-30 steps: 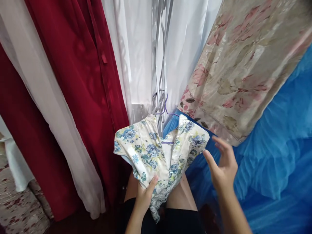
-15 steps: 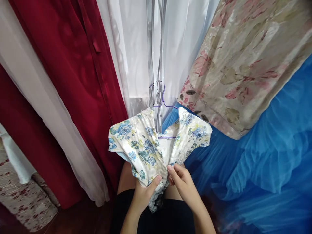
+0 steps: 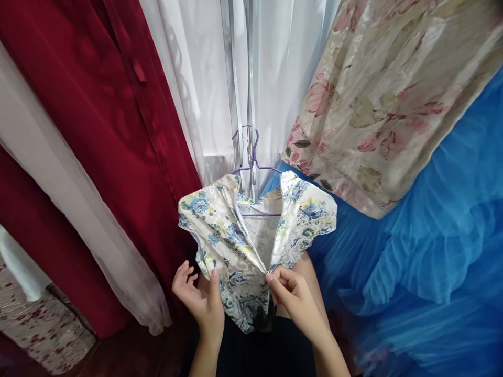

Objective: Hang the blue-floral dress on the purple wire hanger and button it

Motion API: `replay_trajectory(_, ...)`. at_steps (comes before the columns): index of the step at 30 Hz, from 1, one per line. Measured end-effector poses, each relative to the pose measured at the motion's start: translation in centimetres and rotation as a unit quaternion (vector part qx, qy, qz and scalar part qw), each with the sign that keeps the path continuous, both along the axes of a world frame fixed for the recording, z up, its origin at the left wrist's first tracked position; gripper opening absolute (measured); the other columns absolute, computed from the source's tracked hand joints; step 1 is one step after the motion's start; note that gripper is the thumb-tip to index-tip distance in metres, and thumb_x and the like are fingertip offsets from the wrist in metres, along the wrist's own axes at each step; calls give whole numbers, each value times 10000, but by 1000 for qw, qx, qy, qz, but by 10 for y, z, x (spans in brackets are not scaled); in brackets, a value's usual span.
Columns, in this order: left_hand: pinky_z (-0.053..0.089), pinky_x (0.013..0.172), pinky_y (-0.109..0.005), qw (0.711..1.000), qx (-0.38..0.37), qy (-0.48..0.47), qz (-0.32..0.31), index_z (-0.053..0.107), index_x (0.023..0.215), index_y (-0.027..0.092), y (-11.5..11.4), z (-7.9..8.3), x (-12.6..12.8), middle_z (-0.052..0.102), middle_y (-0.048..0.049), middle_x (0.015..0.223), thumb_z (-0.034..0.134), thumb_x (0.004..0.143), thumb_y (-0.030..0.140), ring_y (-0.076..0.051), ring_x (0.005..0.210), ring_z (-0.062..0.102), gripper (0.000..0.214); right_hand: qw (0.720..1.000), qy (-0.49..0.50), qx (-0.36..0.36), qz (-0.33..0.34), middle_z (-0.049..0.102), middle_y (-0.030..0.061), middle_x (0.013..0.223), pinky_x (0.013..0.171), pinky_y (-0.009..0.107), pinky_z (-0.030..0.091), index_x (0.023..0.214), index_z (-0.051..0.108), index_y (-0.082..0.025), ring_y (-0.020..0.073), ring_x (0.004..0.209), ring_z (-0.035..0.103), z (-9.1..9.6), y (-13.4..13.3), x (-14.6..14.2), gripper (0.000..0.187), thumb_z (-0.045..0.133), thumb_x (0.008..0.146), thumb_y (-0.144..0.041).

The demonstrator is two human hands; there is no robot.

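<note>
Left hand: the left hand is palm up with its fingers spread apart. Only the thumb lies on the lower left edge of the floral dress, and it closes on nothing.
Right hand: the right hand has thumb and forefinger pinched together on the dress, at the bottom of its open front slit.
Floral dress: white cloth with blue flowers. It hangs just above and between the two hands, its short sleeves spread out to either side above them. Its hem drops between the wrists.
Hanger: a purple wire hanger runs through the dress's shoulders. Its hook rises straight above the right hand's pinch.
Left of the left hand: a dark red garment hangs close by, with a sheer white garment over part of it.
Above the hands: a pale white garment hangs behind the hanger.
Right of the right hand: blue tulle spreads out just beside the dress's right sleeve. A cream brocade garment with pink flowers hangs above it.
Below the left hand: dark wooden floor.
</note>
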State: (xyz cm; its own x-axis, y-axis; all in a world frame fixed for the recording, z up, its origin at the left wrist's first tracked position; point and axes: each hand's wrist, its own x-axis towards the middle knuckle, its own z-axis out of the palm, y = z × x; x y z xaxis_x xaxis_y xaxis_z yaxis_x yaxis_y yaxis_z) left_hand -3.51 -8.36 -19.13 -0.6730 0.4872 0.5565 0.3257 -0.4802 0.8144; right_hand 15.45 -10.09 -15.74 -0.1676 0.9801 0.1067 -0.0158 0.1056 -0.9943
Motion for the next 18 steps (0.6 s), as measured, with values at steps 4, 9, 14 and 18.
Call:
replay_trajectory(4, 494, 966, -352, 961, -102, 92, -240, 614, 1103, 235, -4, -7, 22, 642, -77, 1094, 637, 933, 336, -240, 1062, 627, 199, 1000, 8, 0, 16, 519, -24, 601, 552, 258, 333, 745, 570, -182, 125, 559, 439, -1, 1, -5, 427, 601, 955, -553)
replay_trajectory(9, 518, 838, -327, 914, -162, 67, -365, 634, 1052, 222, 1, -18, 56, 693, -59, 944, 612, 935, 369, -238, 906, 664, 189, 1000, 9, 22, 9, 548, 0, 688, 563, 258, 344, 804, 633, -164, 134, 624, 467, -1, -3, -9, 383, 617, 956, -515)
replay_trajectory(14, 446, 710, -290, 911, -138, 142, -362, 522, 745, 219, 2, -16, 50, 558, -7, 732, 562, 965, 318, -182, 719, 562, 245, 997, 65, -16, -30, 524, -22, 555, 487, 250, 293, 712, 619, -172, 106, 492, 401, 5, 1, -10, 414, 692, 877, -544)
replay_trajectory(18, 426, 682, -289, 901, -158, 158, -371, 539, 783, 224, -4, -19, 47, 557, -10, 734, 547, 962, 281, -183, 693, 547, 188, 992, 106, -20, -69, 530, -27, 490, 421, 241, 234, 696, 664, -164, 79, 406, 325, 40, 34, -14, 372, 720, 834, -506)
